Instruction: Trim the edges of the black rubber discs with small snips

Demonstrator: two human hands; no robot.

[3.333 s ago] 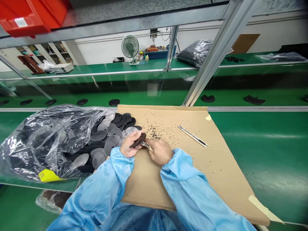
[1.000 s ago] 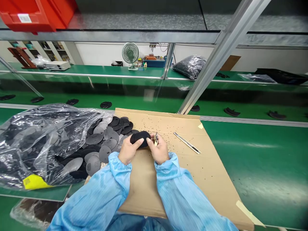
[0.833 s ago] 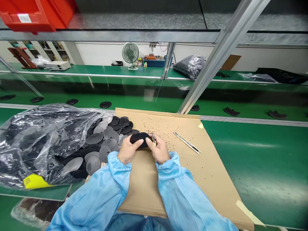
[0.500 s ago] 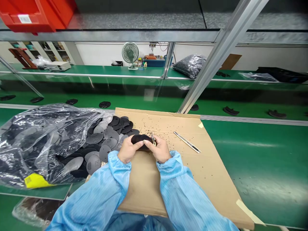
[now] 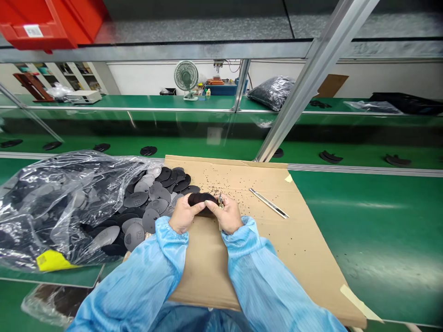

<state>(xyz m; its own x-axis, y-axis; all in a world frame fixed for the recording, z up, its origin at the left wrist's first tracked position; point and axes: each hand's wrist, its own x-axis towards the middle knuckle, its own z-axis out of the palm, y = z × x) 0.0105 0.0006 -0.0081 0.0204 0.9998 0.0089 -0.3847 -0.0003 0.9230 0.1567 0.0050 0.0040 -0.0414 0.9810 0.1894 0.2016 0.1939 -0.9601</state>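
My left hand [image 5: 182, 215] is closed around a stack of black oval discs [image 5: 200, 199], held above the cardboard sheet [image 5: 207, 272]. At the right end of the stack, my right hand [image 5: 228, 214] grips a small shiny metal tool that looks like nail clippers [image 5: 220, 200]. My right thumb also presses against the discs. Both thumbs face me, and the other fingers are mostly hidden behind the discs. Tiny black bits [image 5: 216, 189] lie scattered on the cardboard just past my hands. To the left, loose grey and black discs [image 5: 159, 192] are heaped.
A clear plastic bag [image 5: 69, 184] of discs spreads over the left side of the green bench [image 5: 377, 221]. A slim craft knife [image 5: 269, 203] lies on the cardboard, right of my hands. A slanted metal post [image 5: 311, 87] rises behind the cardboard, and a red bin [image 5: 51, 23] hangs upper left.
My right hand and the metal tool have shifted and turned slightly against the discs. The left hand stays around the stack. The whole view has moved a little.
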